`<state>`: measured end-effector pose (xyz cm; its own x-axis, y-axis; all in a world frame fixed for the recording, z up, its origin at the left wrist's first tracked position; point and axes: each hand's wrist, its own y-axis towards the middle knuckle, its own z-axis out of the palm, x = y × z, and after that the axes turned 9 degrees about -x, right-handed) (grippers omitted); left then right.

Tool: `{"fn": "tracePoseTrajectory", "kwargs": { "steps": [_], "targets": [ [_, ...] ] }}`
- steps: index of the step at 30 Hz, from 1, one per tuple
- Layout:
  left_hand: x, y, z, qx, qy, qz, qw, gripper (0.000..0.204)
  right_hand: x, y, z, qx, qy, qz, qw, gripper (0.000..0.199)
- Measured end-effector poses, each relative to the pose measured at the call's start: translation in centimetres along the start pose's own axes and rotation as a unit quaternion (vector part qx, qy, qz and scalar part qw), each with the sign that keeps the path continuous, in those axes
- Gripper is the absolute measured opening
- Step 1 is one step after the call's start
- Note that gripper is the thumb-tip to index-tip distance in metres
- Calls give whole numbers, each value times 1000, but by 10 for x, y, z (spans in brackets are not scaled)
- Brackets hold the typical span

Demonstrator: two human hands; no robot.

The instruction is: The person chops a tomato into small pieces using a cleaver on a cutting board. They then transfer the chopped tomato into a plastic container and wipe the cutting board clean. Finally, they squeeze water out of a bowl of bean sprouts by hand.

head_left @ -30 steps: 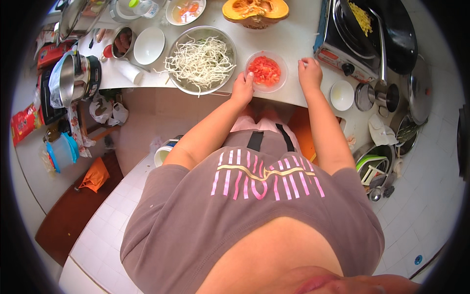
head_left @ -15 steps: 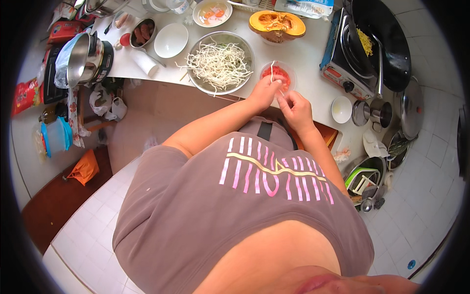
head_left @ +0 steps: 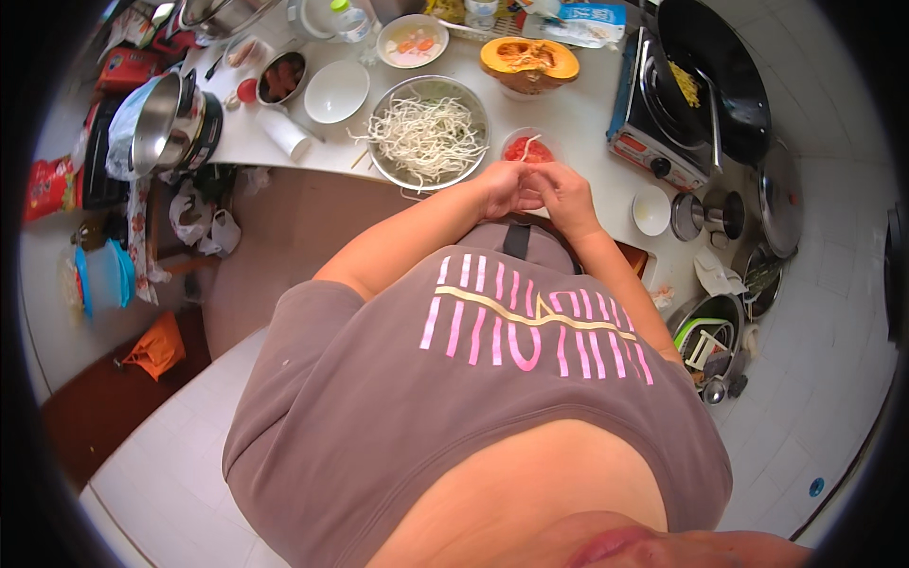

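My left hand [head_left: 509, 189] and my right hand [head_left: 566, 197] meet at the counter's near edge, fingers closed in a pinch. Between them a pale, noodle-like strand [head_left: 530, 144] pokes up in front of a small bowl of chopped red pieces [head_left: 519, 151]. The rest of the strand is hidden by my fingers. Just left of my hands stands a metal basin [head_left: 381, 163], heaped with a tangle of the same white strands [head_left: 431, 137]. Beyond the small bowl rests a cut orange pumpkin [head_left: 530, 64], its seedy hollow facing up.
A portable gas stove [head_left: 653, 156] carries a black wok [head_left: 748, 95] with yellow bits and a ladle. Nearby are a small white bowl [head_left: 651, 210] and steel cups [head_left: 724, 213]. Toward the left lie a white bowl [head_left: 337, 92], a bowl of cracked eggs [head_left: 413, 42] and a white roll [head_left: 282, 133].
My hands have drawn closer together and now touch, the right turned over toward the left. Less of the strand sticks up above my fingers. The whole view has shifted slightly.
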<state>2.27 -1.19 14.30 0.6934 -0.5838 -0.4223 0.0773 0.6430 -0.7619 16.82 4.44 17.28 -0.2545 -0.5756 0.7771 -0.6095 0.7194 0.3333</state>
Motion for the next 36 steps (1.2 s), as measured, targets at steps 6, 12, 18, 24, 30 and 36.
{"fn": "tracePoseTrajectory", "kwargs": {
  "steps": [6, 12, 18, 24, 30, 36],
  "targets": [
    [4, 2, -18, -59, 165, 76, 982, 19, -3, 8, 15, -34, -15, 7, 999, 20],
    [-3, -1, -65, -195, 405, 389, 804, 24, 2, 41, 52, 94, -76, -102, 987, 16],
    [-29, -47, -111, -352, 470, 377, 716, 29, -4, 82, 129, 184, -92, -84, 975, 16],
    [-28, -47, -166, -391, 699, 382, 461, 67, -7, 88, 183, 259, -225, -76, 936, 15],
    [-46, -23, -185, -347, 725, 385, 453, 67, 8, 72, 199, 277, -259, 11, 925, 91],
    [-54, -12, -203, -300, 690, 449, 482, 47, -28, 68, 200, 230, -132, -38, 964, 97]
  ]
}}
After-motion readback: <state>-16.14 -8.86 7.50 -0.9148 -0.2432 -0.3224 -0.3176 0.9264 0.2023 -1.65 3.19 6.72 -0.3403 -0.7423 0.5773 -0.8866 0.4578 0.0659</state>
